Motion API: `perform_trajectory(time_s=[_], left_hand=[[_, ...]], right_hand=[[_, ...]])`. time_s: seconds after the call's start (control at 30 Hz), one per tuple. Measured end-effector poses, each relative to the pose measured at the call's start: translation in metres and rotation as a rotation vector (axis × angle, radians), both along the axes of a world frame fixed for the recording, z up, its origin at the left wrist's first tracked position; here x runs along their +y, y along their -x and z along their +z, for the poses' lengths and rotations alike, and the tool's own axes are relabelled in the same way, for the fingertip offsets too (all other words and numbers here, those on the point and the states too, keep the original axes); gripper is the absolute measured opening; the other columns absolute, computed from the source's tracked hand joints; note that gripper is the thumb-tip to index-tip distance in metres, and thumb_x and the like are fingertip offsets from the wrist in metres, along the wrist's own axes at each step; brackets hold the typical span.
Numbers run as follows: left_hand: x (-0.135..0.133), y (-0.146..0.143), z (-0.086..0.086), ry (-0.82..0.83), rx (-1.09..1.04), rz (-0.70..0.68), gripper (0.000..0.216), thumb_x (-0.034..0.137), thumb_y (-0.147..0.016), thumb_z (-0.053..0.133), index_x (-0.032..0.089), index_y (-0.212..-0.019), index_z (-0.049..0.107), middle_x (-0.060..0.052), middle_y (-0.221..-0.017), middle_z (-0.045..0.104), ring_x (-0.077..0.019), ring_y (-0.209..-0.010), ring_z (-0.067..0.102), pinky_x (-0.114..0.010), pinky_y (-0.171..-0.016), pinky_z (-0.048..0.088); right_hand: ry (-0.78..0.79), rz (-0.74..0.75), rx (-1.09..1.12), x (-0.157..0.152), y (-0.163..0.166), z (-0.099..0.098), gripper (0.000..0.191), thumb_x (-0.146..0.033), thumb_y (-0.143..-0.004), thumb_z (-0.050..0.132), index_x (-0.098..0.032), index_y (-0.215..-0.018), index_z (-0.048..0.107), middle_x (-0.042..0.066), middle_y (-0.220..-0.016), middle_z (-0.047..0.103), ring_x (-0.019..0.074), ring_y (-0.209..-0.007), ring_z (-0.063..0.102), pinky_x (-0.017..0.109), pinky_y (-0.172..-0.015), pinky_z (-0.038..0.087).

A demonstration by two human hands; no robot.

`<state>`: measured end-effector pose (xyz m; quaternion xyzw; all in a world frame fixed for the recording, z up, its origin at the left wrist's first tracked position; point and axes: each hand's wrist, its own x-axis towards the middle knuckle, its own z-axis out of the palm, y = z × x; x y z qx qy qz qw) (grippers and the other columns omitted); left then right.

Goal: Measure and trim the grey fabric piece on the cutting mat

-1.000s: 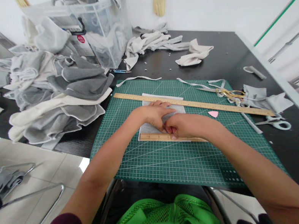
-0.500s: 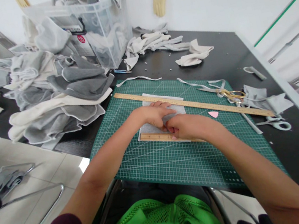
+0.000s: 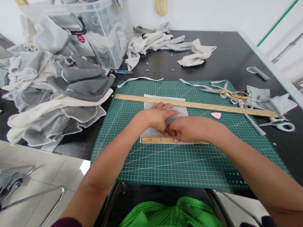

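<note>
A grey piece of cloth [image 3: 182,112] with pale edges lies on a green cutting mat [image 3: 161,170]. On the cloth rests my left hand [image 3: 159,118], its fingers spread and pressed down flat. My right hand [image 3: 186,127] touches it, fingers curled in over the cloth at the upper edge of a short wooden ruler [image 3: 156,139]. What those curled fingers grip is hidden. A long wooden ruler [image 3: 197,106] crosses the mat and the far part of the cloth, just beyond both hands.
Gold-handled scissors [image 3: 233,95], a pink chalk piece [image 3: 216,115] and white-handled scissors [image 3: 284,126] lie to the right. A pile of grey and cream cloth [image 3: 68,89] stands left, beside a clear plastic bin [image 3: 107,31]. Behind the mat are cloth strips [image 3: 154,44].
My left hand has shifted very slightly on the cloth, closer against my right fingers. The rulers and cloth look unmoved.
</note>
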<state>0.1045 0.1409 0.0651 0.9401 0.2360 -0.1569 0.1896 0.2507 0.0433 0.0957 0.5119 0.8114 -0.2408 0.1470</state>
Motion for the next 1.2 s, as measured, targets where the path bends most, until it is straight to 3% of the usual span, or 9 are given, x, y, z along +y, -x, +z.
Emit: perform_trajectory(time_s=[0.4,0.6,0.8,1.2], left_hand=[[0.013,0.002,-0.007,0.011,-0.006,-0.049,0.103,0.052,-0.069,0.077,0.038,-0.159,0.028,-0.002,-0.17,0.017,-0.0391,-0.153,0.014,-0.055,-0.124,0.016],[0.014,0.003,-0.006,-0.013,-0.03,-0.051,0.103,0.051,-0.065,0.079,0.039,-0.157,0.032,-0.001,-0.169,0.017,-0.038,-0.151,0.018,-0.057,-0.123,0.018],[0.015,0.003,-0.008,-0.002,-0.059,-0.052,0.103,0.046,-0.065,0.078,0.039,-0.156,0.031,0.001,-0.168,0.02,-0.0384,-0.149,0.018,-0.057,-0.123,0.017],[0.019,0.006,-0.011,0.052,-0.117,-0.032,0.101,0.041,-0.064,0.077,0.043,-0.155,0.034,0.001,-0.167,0.023,-0.0382,-0.15,0.018,-0.057,-0.123,0.017]], right_hand=[[-0.004,-0.021,0.009,0.001,0.004,0.003,0.02,-0.019,-0.086,0.056,-0.019,-0.094,0.075,0.005,-0.087,0.074,0.0178,-0.07,0.06,0.028,-0.058,0.034],[0.029,-0.023,-0.027,0.0,0.006,0.004,0.02,-0.034,-0.084,0.071,-0.02,-0.099,0.075,0.005,-0.088,0.076,0.0208,-0.073,0.064,0.028,-0.058,0.035],[-0.008,0.013,-0.05,0.001,0.006,0.0,0.021,-0.036,-0.083,0.075,-0.02,-0.097,0.075,0.005,-0.088,0.076,0.0212,-0.073,0.064,0.028,-0.057,0.034],[0.016,-0.008,0.148,0.009,0.003,0.0,0.013,-0.028,-0.091,0.063,-0.018,-0.09,0.07,0.004,-0.089,0.073,0.0175,-0.076,0.062,0.026,-0.062,0.038]])
